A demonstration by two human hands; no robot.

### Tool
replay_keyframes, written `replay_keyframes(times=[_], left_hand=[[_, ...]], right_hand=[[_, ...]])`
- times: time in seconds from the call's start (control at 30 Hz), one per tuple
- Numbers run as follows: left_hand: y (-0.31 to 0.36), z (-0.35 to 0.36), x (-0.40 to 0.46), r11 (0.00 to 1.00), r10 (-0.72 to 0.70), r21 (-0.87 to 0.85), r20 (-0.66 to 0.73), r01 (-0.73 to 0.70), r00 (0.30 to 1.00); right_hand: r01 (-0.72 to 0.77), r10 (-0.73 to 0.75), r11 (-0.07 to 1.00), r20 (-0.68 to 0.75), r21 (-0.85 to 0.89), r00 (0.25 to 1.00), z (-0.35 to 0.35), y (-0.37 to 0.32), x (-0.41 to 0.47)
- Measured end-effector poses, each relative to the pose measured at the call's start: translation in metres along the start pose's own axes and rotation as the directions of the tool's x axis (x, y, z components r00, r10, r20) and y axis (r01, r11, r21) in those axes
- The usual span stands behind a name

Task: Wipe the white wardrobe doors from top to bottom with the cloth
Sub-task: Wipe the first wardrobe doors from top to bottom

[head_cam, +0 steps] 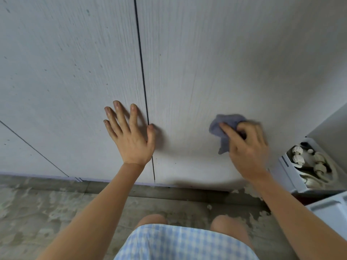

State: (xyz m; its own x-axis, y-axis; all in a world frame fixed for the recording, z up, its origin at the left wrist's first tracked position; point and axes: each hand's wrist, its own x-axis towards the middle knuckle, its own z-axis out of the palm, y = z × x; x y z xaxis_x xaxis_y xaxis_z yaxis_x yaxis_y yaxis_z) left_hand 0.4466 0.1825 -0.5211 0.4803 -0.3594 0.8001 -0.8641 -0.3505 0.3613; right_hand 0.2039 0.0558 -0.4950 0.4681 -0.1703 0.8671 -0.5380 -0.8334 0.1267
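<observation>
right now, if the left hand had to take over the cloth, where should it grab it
Probably the loose tail of the cloth hanging below the right hand, coming in from the left. The bunched upper part is pinned to the door under the right fingers; the tail hangs uncovered, facing the left hand.

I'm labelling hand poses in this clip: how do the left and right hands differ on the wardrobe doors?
The left hand lies flat with fingers spread and holds nothing; the right hand curls its fingers round a grey cloth. The left hand rests on the left door, its thumb at the dark gap; the right hand works on the right door. The left looks sharp, the right blurred. Both are low on the doors, near the floor.
</observation>
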Motion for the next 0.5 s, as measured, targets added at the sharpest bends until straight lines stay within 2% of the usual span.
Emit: replay_keyframes(times=[0.1,0.17,0.23,0.3,0.37,0.5], left_hand=[[0.01,0.0,-0.003,0.997,-0.073,-0.012,0.007,0.073,0.997],[0.011,0.0,-0.003,0.997,-0.079,-0.009,0.01,0.079,0.997],[0.013,-0.001,-0.003,0.997,-0.081,0.0,0.008,0.081,0.997],[0.015,-0.001,-0.003,0.995,-0.099,0.002,0.011,0.099,0.995],[0.018,0.001,-0.002,0.993,-0.115,0.0,0.001,0.115,0.993],[0.024,0.006,0.0,0.99,-0.142,-0.015,-0.039,0.141,0.989]], right_hand=[[-0.048,0.047,0.999,-0.055,-0.019,0.997,0.003,0.004,-0.006],[0.044,-0.043,0.998,0.048,-0.033,0.998,0.015,0.005,-0.031],[0.177,-0.169,0.984,0.233,-0.014,0.958,0.02,0.013,-0.056],[0.203,-0.192,0.979,0.341,0.005,0.92,0.016,0.021,-0.067],[0.121,-0.124,0.992,0.297,0.029,0.947,0.008,0.028,-0.062],[0.003,-0.004,0.999,0.022,0.04,1.0,-0.014,0.051,-0.028]])
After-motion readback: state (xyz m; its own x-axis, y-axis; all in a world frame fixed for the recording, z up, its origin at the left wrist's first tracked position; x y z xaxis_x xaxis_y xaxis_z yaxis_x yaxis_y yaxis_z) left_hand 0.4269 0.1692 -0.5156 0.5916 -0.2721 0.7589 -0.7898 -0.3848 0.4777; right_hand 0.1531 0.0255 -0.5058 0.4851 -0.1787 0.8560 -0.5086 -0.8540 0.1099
